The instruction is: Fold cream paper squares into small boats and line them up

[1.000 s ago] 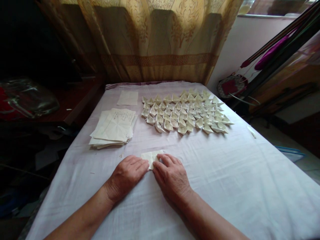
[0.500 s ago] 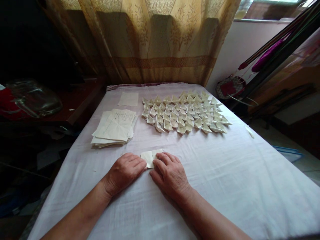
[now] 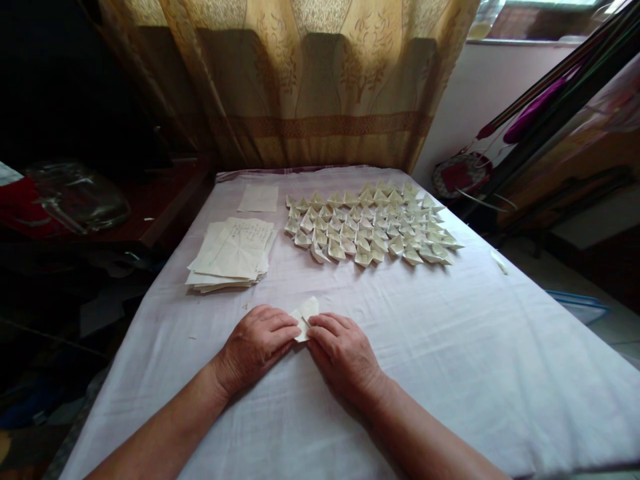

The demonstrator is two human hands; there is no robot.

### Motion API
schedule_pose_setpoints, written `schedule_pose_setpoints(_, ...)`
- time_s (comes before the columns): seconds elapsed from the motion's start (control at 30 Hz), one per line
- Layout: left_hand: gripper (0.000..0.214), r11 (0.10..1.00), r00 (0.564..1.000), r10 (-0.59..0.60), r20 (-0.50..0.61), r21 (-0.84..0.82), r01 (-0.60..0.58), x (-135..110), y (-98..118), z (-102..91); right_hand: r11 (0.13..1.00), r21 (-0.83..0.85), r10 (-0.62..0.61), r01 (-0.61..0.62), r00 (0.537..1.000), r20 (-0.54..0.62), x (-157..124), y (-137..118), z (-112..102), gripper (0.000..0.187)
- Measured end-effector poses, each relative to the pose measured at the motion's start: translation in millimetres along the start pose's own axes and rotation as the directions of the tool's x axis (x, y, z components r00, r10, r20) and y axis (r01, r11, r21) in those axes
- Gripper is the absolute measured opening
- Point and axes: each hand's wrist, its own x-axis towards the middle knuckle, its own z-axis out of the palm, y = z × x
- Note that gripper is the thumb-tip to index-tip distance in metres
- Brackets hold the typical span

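Observation:
A small folded piece of paper (image 3: 306,313) lies between my hands near the middle of the white-covered table. My left hand (image 3: 259,339) is closed on its left edge, fingertips pressed together on the paper. From the other side, my right hand (image 3: 343,350) pinches the paper's right edge, the thumb hidden under the fingers. The paper stands partly tilted, one pointed flap rising away from me. Beyond my left hand sits a stack of paper sheets (image 3: 233,250), the top one creased and written on. Folded paper boats (image 3: 360,227) stand in several rows beyond my right hand.
A single square sheet (image 3: 258,198) lies behind the stack. A small white scrap (image 3: 499,263) rests near the table's right edge. A patterned curtain (image 3: 320,93) hangs at the far edge. On the dark furniture to the left is a glass jar (image 3: 83,197).
The folded paper has turned and gone from a flat rectangle to a tilted shape with a raised point. My fingers have come closer together around it.

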Motion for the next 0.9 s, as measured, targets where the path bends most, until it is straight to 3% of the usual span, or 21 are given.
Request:
schedule_pose_setpoints(0.23, 0.016, 0.975, 0.979, -0.193, 0.06, -0.1, 0.199, 2.2, 5.5, 2.1, 0.988, 0.048, 0.141, -0.144, 0.988, 0.056, -3.3, 1.9, 0.1, 0.011)
schedule_pose_setpoints(0.6, 0.015, 0.938, 0.944, -0.315, 0.092, -0.118, 0.325, 3.9, 10.1, 6.8, 0.976, 0.074, 0.2, -0.204, 0.978, 0.062, -2.6, 1.3, 0.8, 0.01)
schedule_pose_setpoints(0.9, 0.025, 0.928, 0.922, -0.372, 0.112, 0.076, 0.365, 10.4, 9.5, 14.7, 0.949, 0.075, 0.296, -0.306, 0.948, 0.118, 4.0, 3.8, 0.7, 0.005)
